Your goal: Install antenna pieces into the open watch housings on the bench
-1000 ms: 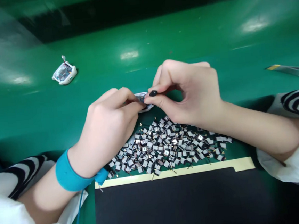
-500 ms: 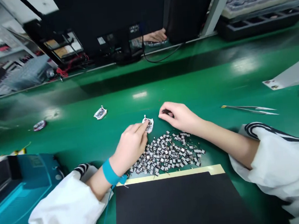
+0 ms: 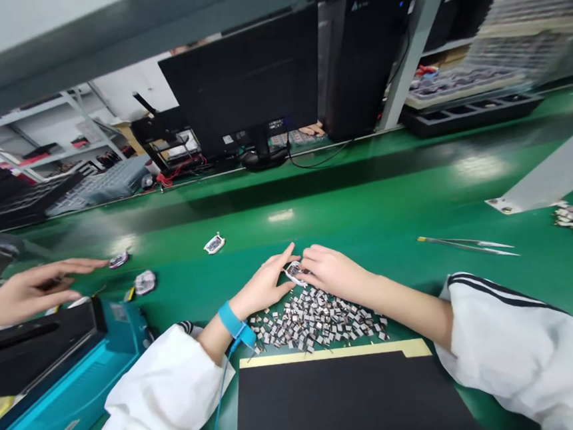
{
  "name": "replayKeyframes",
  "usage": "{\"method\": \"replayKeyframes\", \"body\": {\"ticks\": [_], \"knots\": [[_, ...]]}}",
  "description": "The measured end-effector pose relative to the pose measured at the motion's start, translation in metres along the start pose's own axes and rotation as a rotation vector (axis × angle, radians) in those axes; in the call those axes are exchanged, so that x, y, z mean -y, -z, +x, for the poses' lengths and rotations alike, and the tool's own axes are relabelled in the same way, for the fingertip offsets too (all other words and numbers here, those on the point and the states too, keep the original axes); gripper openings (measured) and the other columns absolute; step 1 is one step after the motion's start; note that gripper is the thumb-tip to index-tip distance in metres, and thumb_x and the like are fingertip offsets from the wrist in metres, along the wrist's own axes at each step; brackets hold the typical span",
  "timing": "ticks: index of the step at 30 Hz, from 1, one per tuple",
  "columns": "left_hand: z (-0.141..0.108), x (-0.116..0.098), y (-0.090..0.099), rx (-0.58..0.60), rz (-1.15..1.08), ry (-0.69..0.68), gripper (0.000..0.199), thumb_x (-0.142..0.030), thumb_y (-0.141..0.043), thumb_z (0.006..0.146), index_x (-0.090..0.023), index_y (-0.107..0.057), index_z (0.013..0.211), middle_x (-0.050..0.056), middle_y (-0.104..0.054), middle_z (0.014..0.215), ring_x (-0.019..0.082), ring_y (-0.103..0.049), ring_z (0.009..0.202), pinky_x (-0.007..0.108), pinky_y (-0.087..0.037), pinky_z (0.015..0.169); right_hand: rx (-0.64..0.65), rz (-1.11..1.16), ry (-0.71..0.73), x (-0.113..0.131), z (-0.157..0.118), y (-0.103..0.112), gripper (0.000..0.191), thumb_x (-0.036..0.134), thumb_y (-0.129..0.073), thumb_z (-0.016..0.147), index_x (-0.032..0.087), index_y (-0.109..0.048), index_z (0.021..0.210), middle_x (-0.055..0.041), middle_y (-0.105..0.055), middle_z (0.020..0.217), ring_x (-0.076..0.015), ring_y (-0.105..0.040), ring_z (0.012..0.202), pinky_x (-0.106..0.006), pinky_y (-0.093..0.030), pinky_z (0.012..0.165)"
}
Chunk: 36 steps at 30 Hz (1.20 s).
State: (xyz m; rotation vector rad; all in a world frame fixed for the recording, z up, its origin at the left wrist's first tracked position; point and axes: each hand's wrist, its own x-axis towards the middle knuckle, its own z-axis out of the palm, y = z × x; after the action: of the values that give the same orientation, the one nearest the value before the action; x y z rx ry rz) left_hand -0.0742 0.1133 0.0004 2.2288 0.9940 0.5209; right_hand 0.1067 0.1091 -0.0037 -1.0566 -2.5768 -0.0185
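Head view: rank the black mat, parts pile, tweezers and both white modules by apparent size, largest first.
1. Black mat
2. Parts pile
3. Tweezers
4. Nearer module and farther module: they look alike, so I won't rank them.

And on the green bench (image 3: 367, 214) we've got steel tweezers (image 3: 464, 246) lying out to the right, a black mat (image 3: 348, 404) with a cream strip along its edge up front, and a teal machine (image 3: 65, 388) at the left! Behind them, a black monitor (image 3: 242, 78) stands beside a black tower, possibly a computer case (image 3: 367, 54), with a dark slotted tray (image 3: 468, 115) further right.
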Motion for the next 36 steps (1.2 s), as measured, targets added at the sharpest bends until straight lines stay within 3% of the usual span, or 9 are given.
{"method": "replayKeyframes", "body": {"ticks": [4,9,20,27,33,36], "knots": [[0.001,0.003,-0.006,-0.096,-0.027,0.021,0.064,-0.023,-0.060,0.073,-0.024,-0.028,0.128,0.006,-0.053,0.114,0.023,-0.044,0.111,0.045,-0.031,0.100,-0.023,-0.155,0.044,0.008,0.001,-0.001,0.017,0.015,-0.044,0.082,0.010,-0.059,0.075,-0.0081,-0.053,0.072,-0.0196,-0.050,0.073,-0.032,-0.041,0.066],[0.002,0.004,-0.010,-0.177,-0.139,0.027,0.069,-0.023,-0.063,0.070,-0.021,-0.025,0.127,0.007,-0.055,0.106,0.017,-0.055,0.095,0.032,-0.047,0.088,-0.059,-0.249,0.049,0.009,0.005,0.005,0.012,0.009,-0.047,0.078,0.009,-0.057,0.071,-0.0076,-0.053,0.069,-0.0189,-0.048,0.066,-0.030,-0.040,0.060],[0.003,0.005,-0.012,-0.210,-0.303,0.030,0.068,-0.017,-0.068,0.062,-0.016,-0.032,0.120,0.008,-0.058,0.098,0.014,-0.059,0.085,0.028,-0.049,0.084,-0.159,-0.185,0.163,-0.003,0.011,0.004,0.022,0.018,-0.040,0.084,0.012,-0.057,0.071,-0.0058,-0.053,0.067,-0.0160,-0.045,0.065,-0.028,-0.037,0.059],[0.004,0.007,-0.014,-0.304,-0.285,0.022,0.066,-0.017,-0.070,0.059,-0.018,-0.036,0.115,0.004,-0.060,0.092,0.014,-0.060,0.081,0.029,-0.050,0.080,-0.194,-0.085,0.090,-0.005,0.011,-0.005,0.010,0.017,-0.050,0.080,0.012,-0.058,0.079,-0.0043,-0.056,0.073,-0.0137,-0.048,0.069,-0.024,-0.042,0.065],[0.005,0.005,-0.013,-0.421,-0.203,0.063,0.059,-0.013,-0.069,0.058,-0.019,-0.042,0.109,0.001,-0.059,0.090,0.014,-0.059,0.079,0.031,-0.049,0.079,-0.215,-0.068,0.005,0.007,0.018,-0.002,0.011,0.008,-0.048,0.077,0.008,-0.059,0.074,-0.0086,-0.055,0.068,-0.0192,-0.047,0.065,-0.030,-0.041,0.058],[0.005,0.005,-0.013,-0.460,-0.230,0.079,0.059,-0.014,-0.069,0.059,-0.019,-0.040,0.111,0.001,-0.059,0.089,0.013,-0.060,0.078,0.029,-0.050,0.078,-0.255,0.009,-0.029,0.008,0.023,-0.004,0.011,0.007,-0.048,0.076,0.007,-0.059,0.073,-0.0107,-0.056,0.073,-0.0208,-0.047,0.070,-0.033,-0.041,0.061]]}}
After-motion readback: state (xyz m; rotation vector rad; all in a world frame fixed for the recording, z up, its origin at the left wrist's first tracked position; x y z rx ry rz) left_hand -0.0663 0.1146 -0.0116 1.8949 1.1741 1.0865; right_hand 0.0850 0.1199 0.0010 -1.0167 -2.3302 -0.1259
